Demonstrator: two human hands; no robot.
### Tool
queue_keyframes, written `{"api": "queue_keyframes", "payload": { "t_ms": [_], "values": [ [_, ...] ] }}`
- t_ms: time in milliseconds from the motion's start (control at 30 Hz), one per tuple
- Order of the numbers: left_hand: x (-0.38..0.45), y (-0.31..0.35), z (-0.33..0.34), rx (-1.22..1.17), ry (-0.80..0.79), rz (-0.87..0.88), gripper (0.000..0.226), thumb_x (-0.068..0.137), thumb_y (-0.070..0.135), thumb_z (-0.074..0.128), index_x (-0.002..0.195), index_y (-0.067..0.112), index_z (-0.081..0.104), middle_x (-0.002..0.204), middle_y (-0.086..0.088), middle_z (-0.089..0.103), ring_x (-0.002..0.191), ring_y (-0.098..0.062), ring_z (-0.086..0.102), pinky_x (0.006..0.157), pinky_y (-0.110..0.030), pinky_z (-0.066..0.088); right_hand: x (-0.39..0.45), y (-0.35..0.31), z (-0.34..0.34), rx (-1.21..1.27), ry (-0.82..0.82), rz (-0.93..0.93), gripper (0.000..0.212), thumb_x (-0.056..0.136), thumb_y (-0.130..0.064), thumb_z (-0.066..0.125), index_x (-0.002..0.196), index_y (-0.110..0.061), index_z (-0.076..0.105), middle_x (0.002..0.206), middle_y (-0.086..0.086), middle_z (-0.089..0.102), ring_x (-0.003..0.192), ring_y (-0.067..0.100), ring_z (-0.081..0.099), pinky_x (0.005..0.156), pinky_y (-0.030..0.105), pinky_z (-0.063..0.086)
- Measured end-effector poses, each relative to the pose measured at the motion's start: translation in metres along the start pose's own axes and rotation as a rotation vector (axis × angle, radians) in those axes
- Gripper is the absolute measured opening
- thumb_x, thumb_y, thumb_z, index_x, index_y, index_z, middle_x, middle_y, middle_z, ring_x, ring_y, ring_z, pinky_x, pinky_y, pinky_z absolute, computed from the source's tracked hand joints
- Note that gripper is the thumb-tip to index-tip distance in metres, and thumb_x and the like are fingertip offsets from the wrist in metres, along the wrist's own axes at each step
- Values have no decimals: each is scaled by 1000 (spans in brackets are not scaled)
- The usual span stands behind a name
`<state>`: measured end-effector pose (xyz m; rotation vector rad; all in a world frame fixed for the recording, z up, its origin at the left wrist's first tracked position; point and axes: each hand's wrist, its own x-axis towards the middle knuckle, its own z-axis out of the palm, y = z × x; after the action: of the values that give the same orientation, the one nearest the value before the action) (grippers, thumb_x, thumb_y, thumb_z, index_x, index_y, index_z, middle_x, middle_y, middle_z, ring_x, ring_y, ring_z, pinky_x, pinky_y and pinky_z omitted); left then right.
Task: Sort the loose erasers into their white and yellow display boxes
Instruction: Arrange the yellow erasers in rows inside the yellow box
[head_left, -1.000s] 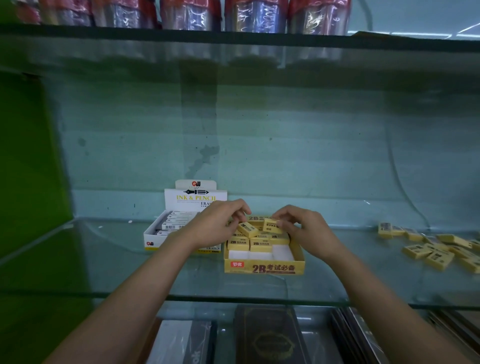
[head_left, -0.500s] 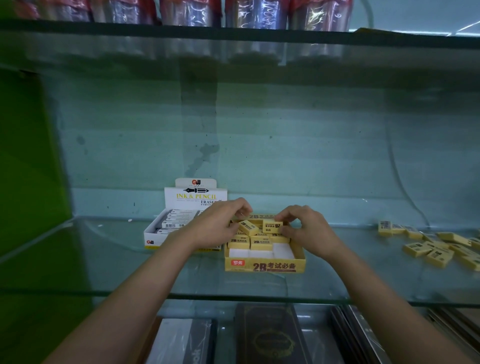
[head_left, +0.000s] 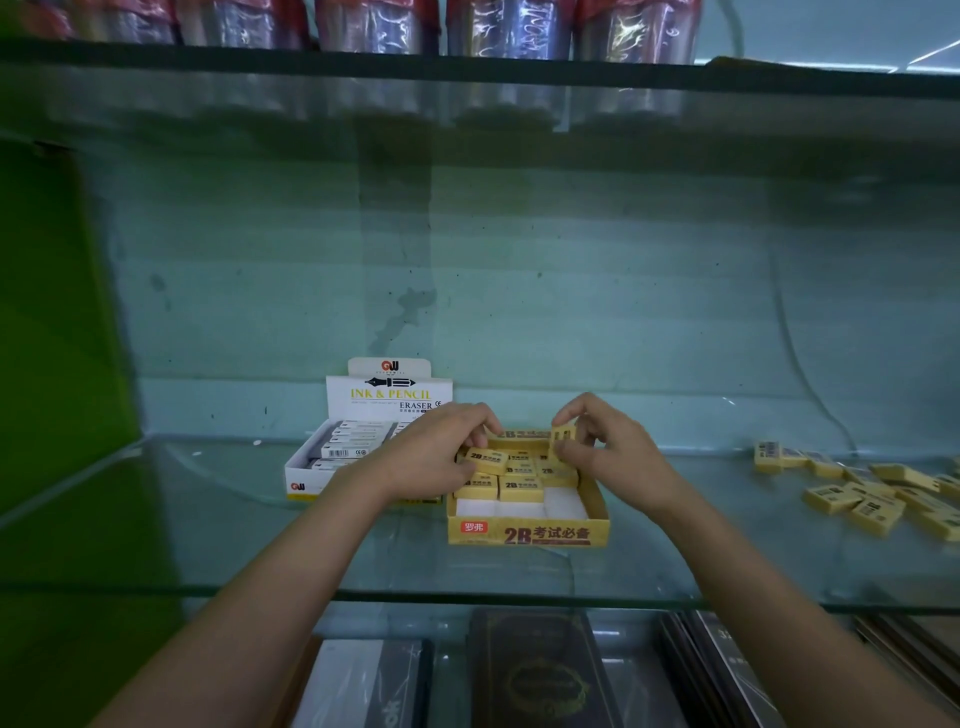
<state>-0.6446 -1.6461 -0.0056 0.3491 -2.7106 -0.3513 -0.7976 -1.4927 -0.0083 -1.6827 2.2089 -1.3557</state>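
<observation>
Wide clear glass shelf (head_left: 156, 519) under everything. Behind left wrist, white cardboard display box (head_left: 332, 462) of wrapped erasers. Centre, open yellow cardboard display box (head_left: 527, 532), partly filled. Far right, loose yellow erasers (head_left: 878, 493). Left hand (head_left: 431, 457) fingers gripping flat yellow eraser (head_left: 487, 460). Right hand (head_left: 608, 457) pinching upright yellow eraser (head_left: 562, 440), now lifted on end rather than flat.

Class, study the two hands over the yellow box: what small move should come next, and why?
Probably the right hand should lower the yellow eraser it pinches upright and lay it flat in the yellow box. The erasers there lie flat in rows, and the front row still shows bare white floor.
</observation>
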Motion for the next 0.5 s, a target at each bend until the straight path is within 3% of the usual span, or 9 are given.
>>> {"api": "queue_keyframes", "payload": {
  "t_ms": [67,100,167,233,367,500],
  "values": [
    [0,0,0,4,0,-5,40,81,5,58,116,22,50,105,5,55,99,-9,50,90,-23,42,-1,0,-1,134,9,42,14,84,-19,65,83,-23,51,73,-4,63,71,7,58,64,16,42],
    [0,-1,0,4,2,-9,40,80,5,58,115,22,50,105,5,55,98,-9,50,89,-24,42,0,2,1,93,-14,46,16,84,-22,65,82,-25,50,79,-4,66,77,9,60,68,19,43],
    [0,-1,0,-2,6,-13,39,79,6,59,114,22,50,104,5,55,97,-10,51,89,-24,43,2,9,4,-131,-51,32,14,84,-28,63,84,-31,50,90,-11,65,95,10,56,83,30,41],
    [0,-1,0,-5,4,-17,39,80,6,59,115,22,49,104,5,55,97,-9,50,89,-24,43,3,12,6,-317,-29,26,9,85,-30,59,93,-31,54,96,-14,59,104,10,45,88,35,31],
    [-1,0,-1,-8,-5,-16,40,79,7,59,115,22,49,104,5,55,96,-8,50,88,-24,43,4,9,5,-411,18,29,28,82,-19,55,108,-28,54,106,-8,52,107,15,38,82,32,24],
    [-1,1,-1,-23,-19,-22,38,82,8,59,116,22,50,109,7,57,99,-6,52,90,-22,43,4,9,5,-460,-114,-5,48,82,-15,52,123,-39,50,113,-7,39,107,11,28,84,31,20]
  ]
}}
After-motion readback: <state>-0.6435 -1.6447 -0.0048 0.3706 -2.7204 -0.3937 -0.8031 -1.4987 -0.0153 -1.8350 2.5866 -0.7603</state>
